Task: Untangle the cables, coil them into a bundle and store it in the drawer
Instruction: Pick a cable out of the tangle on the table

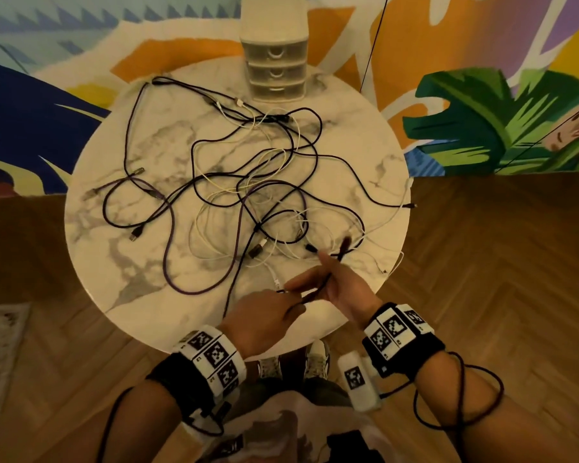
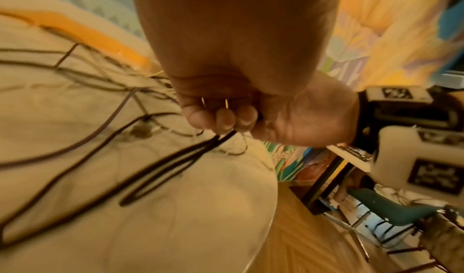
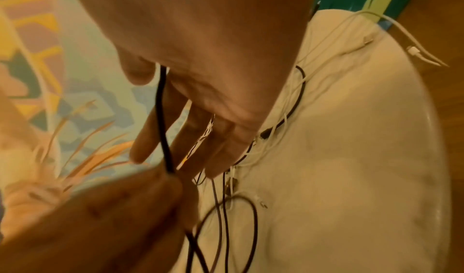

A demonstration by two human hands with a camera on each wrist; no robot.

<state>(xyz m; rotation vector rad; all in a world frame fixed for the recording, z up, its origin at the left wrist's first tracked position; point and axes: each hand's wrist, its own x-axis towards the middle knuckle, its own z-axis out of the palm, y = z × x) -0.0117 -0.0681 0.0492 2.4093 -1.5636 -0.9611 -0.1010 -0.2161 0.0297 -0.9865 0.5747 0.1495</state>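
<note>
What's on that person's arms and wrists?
Bare left hand and right hand, no sleeves. Each wrist has a black band with white tiles of black square codes. A white coded box sits by the right wrist; thin black wires loop along both forearms.

- Cables (image 1: 248, 195): black, purple and white, loosely tangled, spread flat across the round marble counter (image 1: 121, 262); one black strand (image 1: 315, 292) raised at the near edge.
- Drawer unit (image 1: 274, 71): small, translucent, three drawers, all closed, upright at the counter's far edge.
</note>
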